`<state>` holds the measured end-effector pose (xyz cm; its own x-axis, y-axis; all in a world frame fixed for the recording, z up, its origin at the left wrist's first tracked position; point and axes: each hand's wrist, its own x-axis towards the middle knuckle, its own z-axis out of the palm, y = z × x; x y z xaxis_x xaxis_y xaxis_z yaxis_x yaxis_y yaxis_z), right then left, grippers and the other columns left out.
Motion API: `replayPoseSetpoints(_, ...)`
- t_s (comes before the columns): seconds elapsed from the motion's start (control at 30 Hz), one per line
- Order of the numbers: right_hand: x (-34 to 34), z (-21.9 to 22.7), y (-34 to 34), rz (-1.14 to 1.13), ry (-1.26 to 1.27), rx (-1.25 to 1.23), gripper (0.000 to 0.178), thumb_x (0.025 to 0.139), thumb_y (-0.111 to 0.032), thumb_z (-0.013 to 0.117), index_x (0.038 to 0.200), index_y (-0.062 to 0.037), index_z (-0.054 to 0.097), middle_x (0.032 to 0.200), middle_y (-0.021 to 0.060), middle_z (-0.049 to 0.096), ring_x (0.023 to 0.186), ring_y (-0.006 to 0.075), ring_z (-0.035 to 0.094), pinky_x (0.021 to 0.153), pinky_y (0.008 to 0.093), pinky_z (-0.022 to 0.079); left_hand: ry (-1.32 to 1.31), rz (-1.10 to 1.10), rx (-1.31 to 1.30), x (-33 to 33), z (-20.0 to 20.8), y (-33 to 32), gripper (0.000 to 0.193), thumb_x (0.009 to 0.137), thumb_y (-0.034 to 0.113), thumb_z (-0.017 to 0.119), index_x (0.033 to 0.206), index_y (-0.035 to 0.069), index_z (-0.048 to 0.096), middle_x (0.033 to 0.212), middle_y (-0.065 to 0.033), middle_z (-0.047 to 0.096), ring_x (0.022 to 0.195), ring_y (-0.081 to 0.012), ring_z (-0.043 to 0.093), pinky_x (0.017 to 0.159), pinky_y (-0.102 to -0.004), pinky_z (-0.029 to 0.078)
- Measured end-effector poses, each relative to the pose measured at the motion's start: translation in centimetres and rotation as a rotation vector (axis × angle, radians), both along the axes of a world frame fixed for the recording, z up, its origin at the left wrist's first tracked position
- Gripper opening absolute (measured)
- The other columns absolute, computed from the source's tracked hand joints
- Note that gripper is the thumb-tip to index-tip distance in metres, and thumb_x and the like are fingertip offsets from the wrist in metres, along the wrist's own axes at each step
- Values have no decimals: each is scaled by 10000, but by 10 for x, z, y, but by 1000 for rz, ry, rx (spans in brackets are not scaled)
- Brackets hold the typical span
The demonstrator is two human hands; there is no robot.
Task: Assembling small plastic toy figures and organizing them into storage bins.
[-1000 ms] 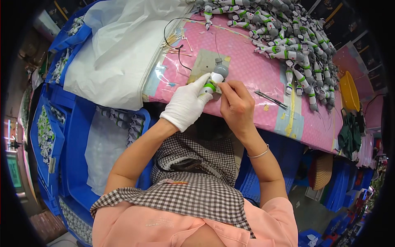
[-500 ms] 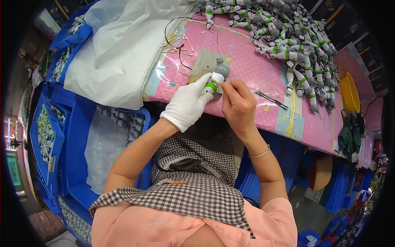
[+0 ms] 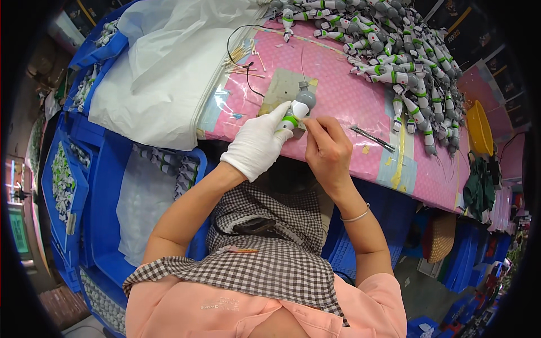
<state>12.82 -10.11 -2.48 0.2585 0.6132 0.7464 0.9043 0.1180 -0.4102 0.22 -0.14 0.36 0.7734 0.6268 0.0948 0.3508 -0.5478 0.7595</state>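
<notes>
My bare right hand [image 3: 329, 147] has shifted slightly lower, pinching I cannot tell what; my white-gloved left hand [image 3: 255, 141] grips the grey-headed, white-and-green plastic figure [image 3: 300, 108] over the glossy pink counter's [image 3: 349, 101] near edge.

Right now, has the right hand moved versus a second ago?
Yes: the right hand shifted slightly rightward and down the picture, judged against the tweezers.

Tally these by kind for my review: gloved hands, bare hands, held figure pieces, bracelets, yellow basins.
Gloved left hand: 1
Bare right hand: 1
Held figure piece: 1
Bracelet: 1
Yellow basin: 1
Total: 5
</notes>
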Motion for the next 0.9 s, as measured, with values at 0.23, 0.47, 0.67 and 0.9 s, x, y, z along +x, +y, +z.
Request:
replayPoseSetpoints(0.23,-2,-4,3,13,-3,46,216,707,99,622,900,4,641,807,105,582,663,233,593,572,312,477,18,-8,5,-2,-3,0,459,825,130,578,1263,69,455,892,-247,617,841,-409,594,709,-452,467)
replayPoseSetpoints(0.47,0,3,7,5,-28,40,204,712,98,621,894,10,642,802,105,577,656,234,588,562,312,472,-21,-6,-20,-2,1,2,458,825,131,578,1263,70,456,890,-249,614,841,-414,590,709,-456,464)
replayPoseSetpoints(0.67,4,5,6,-3,-24,27,181,729,80,621,892,4,641,804,108,578,663,236,589,562,318,471,5,11,-38,1,-1,0,498,820,135,591,1291,80,441,877,-254,611,852,-412,593,716,-450,463)
replayPoseSetpoints(0.9,30,-6,-16,52,353,49,145,735,57,639,859,-11,670,787,92,616,664,182,589,582,260,452,-430,-182,-891,-27,-27,13,516,931,230,528,1368,33,336,1044,-93,602,678,-123,557,657,-255,494)
